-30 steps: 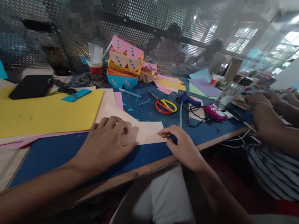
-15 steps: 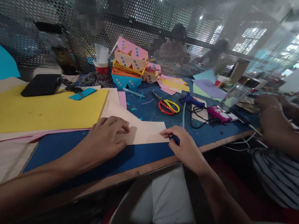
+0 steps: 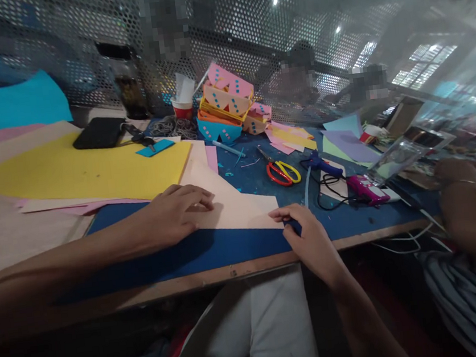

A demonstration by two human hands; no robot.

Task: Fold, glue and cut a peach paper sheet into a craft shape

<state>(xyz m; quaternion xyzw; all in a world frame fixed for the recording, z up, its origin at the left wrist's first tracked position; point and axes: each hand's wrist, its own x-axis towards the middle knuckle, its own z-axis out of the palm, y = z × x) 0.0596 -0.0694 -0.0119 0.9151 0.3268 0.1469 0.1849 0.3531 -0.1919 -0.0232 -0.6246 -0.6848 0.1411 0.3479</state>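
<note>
A pale peach paper sheet (image 3: 234, 204) lies folded on a dark blue sheet (image 3: 212, 250) near the table's front edge. My left hand (image 3: 177, 211) rests on the peach paper's left part, fingers curled and pressing down. My right hand (image 3: 307, 236) pinches the paper's lower right corner between thumb and forefinger.
Red and yellow scissors (image 3: 280, 172), a blue glue gun (image 3: 320, 163) with cable and a pink tool (image 3: 366, 189) lie to the right. A stack of dotted paper boats (image 3: 225, 108), a large yellow sheet (image 3: 86, 170) and a black pouch (image 3: 99, 133) lie behind. Another person's arm (image 3: 474, 214) is at right.
The view has swung left, so everything sits further right in frame. My left hand's fingers slid slightly along the peach paper. The right hand keeps its pinch on the corner.
</note>
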